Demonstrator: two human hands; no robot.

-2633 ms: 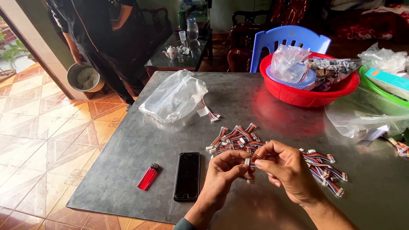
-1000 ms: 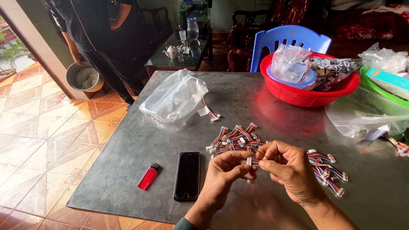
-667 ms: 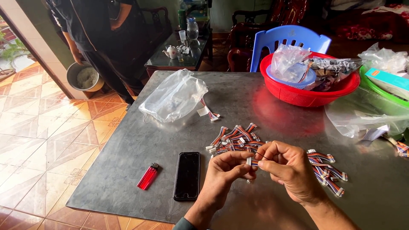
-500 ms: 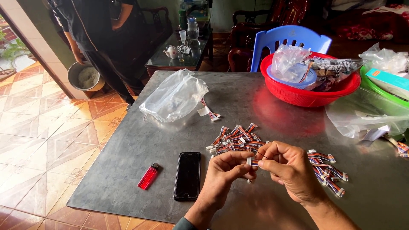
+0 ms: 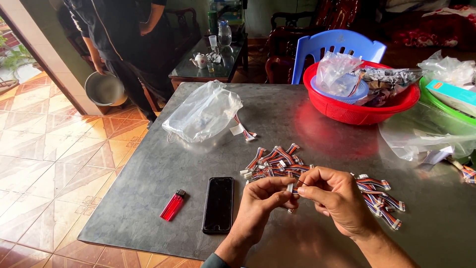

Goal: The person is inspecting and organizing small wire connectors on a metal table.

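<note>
White connector: a small plug point(image 5: 290, 187) on a short striped cable is pinched between both hands, just above the table.
Left hand: the hand point(image 5: 262, 202) is closed, thumb and forefinger pressed on the plug from the left.
Right hand: the hand point(image 5: 336, 197) is curled, fingertips closed on the same plug and cable from the right.
Cable pile: a heap of the same cables point(image 5: 275, 161) is seen just behind the hands; a second heap point(image 5: 382, 196) lies right of the right hand.
Table: a grey metal top point(image 5: 148, 178) is used.
Phone: a black phone point(image 5: 218, 204) is laid face up, left of the left hand.
Lighter: a red lighter point(image 5: 173, 205) is placed left of the phone.
Bag: a clear plastic bag point(image 5: 202, 113) is lying further back, some cables beside it.
Basket: a red basket point(image 5: 347, 110) with packets is set at the far right edge.
Person: somebody in dark clothes point(image 5: 124, 39) is standing beyond the table, holding a metal bowl point(image 5: 103, 88).
</note>
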